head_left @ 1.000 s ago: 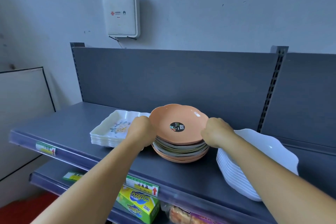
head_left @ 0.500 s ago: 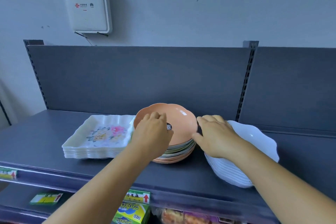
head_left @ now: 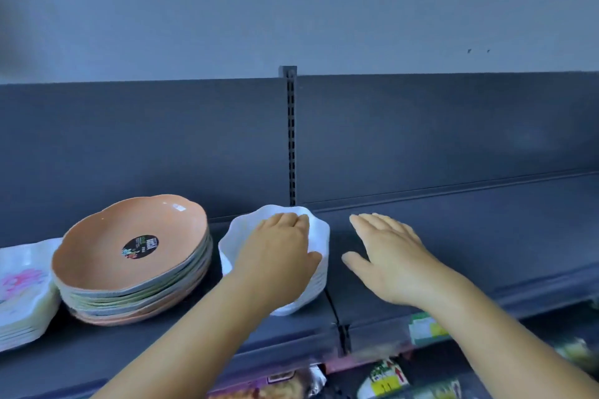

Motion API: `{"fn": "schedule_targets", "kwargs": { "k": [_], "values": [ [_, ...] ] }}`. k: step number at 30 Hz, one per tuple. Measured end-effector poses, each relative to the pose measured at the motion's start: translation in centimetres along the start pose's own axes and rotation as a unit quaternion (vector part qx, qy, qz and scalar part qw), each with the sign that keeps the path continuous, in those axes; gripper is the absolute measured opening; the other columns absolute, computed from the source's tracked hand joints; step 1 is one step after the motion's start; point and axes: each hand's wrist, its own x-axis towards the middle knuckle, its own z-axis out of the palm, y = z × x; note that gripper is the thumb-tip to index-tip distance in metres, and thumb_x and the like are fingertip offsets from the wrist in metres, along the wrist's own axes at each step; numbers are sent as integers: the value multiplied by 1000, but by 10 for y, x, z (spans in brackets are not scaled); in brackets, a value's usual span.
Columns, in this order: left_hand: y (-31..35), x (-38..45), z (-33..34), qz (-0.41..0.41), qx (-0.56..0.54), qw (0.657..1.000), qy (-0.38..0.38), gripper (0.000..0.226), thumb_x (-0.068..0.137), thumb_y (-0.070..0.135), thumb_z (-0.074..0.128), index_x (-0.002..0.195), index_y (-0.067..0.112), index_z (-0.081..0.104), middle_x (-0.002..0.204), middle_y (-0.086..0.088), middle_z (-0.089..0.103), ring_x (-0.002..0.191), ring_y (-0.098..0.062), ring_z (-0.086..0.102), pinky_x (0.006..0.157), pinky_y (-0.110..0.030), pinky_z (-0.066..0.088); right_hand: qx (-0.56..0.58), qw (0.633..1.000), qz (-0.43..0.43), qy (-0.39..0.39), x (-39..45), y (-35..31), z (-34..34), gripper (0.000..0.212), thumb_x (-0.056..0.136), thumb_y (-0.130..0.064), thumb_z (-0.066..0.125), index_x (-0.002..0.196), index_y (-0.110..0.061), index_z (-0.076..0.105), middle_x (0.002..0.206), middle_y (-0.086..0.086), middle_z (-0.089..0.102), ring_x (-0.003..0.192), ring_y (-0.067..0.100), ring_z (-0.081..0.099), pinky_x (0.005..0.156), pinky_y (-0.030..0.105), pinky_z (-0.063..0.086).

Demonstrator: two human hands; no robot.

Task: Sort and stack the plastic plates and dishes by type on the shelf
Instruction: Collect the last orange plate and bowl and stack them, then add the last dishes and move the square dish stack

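Note:
A stack of white scalloped dishes (head_left: 319, 238) stands on the dark shelf (head_left: 453, 236) near its middle joint. My left hand (head_left: 278, 253) lies on top of that stack, fingers fairly straight, thumb at the right rim. My right hand (head_left: 389, 256) hovers open, palm down, just right of the stack over bare shelf. Left of the white dishes is a stack of round scalloped plates (head_left: 129, 256), orange on top with a black sticker. At the far left edge sit white square floral dishes (head_left: 22, 288), stacked.
A slotted upright (head_left: 291, 136) divides the dark back panel. The shelf's right section is bare. Below the front edge are price tags (head_left: 424, 329) and packaged goods (head_left: 385, 377) on a lower shelf.
The view swung right. My left hand left the orange plates and moved onto the white dish stack. My right hand came off the white stack and now hovers beside it.

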Motion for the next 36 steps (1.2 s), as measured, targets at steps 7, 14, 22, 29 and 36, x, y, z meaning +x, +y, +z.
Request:
{"fn": "schedule_targets", "kwargs": {
  "k": [7,14,22,29,36],
  "values": [
    [107,44,26,60,-19,998,-30,55,97,40,42,143,10,37,146,-3,42,137,-22,35,113,-30,26,-8,997,77,-6,-33,109,-7,68,98,-47,34,154,-19,7,161,-6,7,148,14,3,120,35,6],
    [215,89,51,108,-23,992,-55,53,97,40,41,141,10,37,145,-3,43,135,-22,37,112,-31,28,-10,990,143,-9,-70,219,-19,70,99,-48,33,155,-18,4,162,-4,4,149,15,2,121,36,5],
    [327,136,73,171,-59,981,-74,48,98,36,42,138,9,41,142,-4,46,132,-23,40,110,-32,32,-20,976,217,8,-109,329,-33,70,98,-48,35,154,-18,7,161,-5,9,148,15,7,119,35,7],
    [398,196,91,221,-78,968,-89,50,98,37,42,139,8,40,141,-6,46,132,-24,40,110,-33,33,-9,957,288,24,-114,408,-41,69,97,-47,38,154,-17,11,160,-1,14,147,18,11,117,34,10],
    [453,282,116,258,-93,958,-83,53,99,39,41,142,9,36,140,-6,47,131,-24,40,107,-33,36,-17,939,344,27,-92,491,-49,69,98,-47,36,154,-17,8,161,-2,12,147,17,11,119,33,10]
  ]
}}
